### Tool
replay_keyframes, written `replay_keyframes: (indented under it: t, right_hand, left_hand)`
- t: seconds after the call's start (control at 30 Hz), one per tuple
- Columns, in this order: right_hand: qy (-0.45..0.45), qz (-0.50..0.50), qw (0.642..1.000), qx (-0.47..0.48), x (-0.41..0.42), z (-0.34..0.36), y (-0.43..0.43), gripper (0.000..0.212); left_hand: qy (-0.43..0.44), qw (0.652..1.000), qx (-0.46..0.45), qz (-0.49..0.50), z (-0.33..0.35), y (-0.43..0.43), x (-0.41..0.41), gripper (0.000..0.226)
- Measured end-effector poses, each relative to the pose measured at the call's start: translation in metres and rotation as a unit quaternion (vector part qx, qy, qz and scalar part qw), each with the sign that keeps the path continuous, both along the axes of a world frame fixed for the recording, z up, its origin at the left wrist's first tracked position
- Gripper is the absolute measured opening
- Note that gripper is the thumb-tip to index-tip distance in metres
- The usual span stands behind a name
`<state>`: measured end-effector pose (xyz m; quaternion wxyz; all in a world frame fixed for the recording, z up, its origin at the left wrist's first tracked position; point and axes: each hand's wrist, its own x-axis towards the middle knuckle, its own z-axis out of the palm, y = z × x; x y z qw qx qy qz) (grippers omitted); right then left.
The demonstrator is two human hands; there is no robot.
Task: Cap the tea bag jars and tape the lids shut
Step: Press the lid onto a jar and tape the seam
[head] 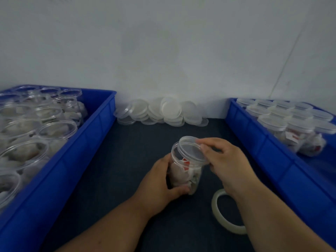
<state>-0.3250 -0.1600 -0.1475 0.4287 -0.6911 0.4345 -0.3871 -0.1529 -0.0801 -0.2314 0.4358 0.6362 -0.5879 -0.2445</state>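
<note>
Head view, dark table (pixel 127 157) against a pale wall. Clear jar (pixel 181 176) stands upright at centre of table, tea bags with red tags visible inside. Left hand (pixel 158 182) grips the jar body from the left, fingers curled round the far side, thumb across the near lower wall. Right hand (pixel 229 160) pinches a clear lid (pixel 191 150) by its right edge with the fingertips; the lid is tilted over the jar mouth, offset to the right, the mouth's left rim uncovered, not seated. Tape roll (pixel 215 204) lies flat on the table just right of the jar, partly under the right forearm. Left blue crate (pixel 101 124) holds open jars (pixel 54 128) of tea bags. Right blue crate (pixel 254 142) holds capped jars (pixel 294 124). Loose lids (pixel 171 110) heaped against the wall between the crates, well apart from the held jar
</note>
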Motion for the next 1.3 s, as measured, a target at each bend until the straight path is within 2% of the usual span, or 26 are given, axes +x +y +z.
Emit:
replay_keyframes:
  t: [0.1, 0.17, 0.27, 0.4, 0.67, 0.77, 0.9, 1.07, 1.17, 1.3]
  right_hand:
    - [0.091, 0.010, 0.993, -0.080, 0.006, 0.001, 0.007, 0.010]
    - [0.143, 0.035, 0.981, -0.125, 0.005, 0.000, 0.013, 0.030]
    - [0.164, 0.053, 0.974, -0.148, 0.007, -0.001, 0.019, 0.046]
    - [0.193, 0.082, 0.962, -0.174, 0.008, 0.003, 0.015, 0.039]
    - [0.164, 0.130, 0.956, -0.205, -0.001, -0.007, -0.001, 0.039]
    - [0.143, 0.102, 0.956, -0.235, 0.000, -0.014, 0.002, 0.043]
    - [0.159, 0.038, 0.952, -0.258, 0.005, -0.018, 0.009, 0.054]
    - [0.170, -0.029, 0.963, -0.209, 0.021, -0.022, 0.017, 0.054]
    - [0.190, -0.042, 0.961, -0.195, 0.027, -0.022, 0.017, 0.055]
    - [0.145, -0.009, 0.968, -0.204, 0.021, -0.020, 0.016, 0.048]
  left_hand:
    - [-0.003, 1.000, -0.018, 0.001, -0.001, 0.000, 0.000, 0.084]
    - [-0.004, 1.000, -0.026, -0.001, -0.002, 0.001, 0.000, 0.083]
    - [0.000, 1.000, -0.028, -0.003, -0.004, 0.000, 0.001, 0.079]
    - [0.001, 0.999, -0.032, -0.004, -0.006, -0.001, 0.002, 0.079]
    - [-0.010, 1.000, -0.024, -0.002, -0.006, -0.002, 0.004, 0.084]
    - [-0.012, 1.000, -0.018, -0.011, -0.007, -0.002, 0.005, 0.087]
    - [-0.008, 1.000, -0.017, -0.010, -0.009, -0.003, 0.005, 0.087]
    - [-0.001, 1.000, -0.019, -0.016, -0.007, -0.004, 0.005, 0.082]
    - [-0.001, 1.000, -0.023, -0.012, -0.007, -0.004, 0.005, 0.079]
    - [-0.003, 1.000, -0.016, -0.003, -0.007, -0.003, 0.005, 0.079]
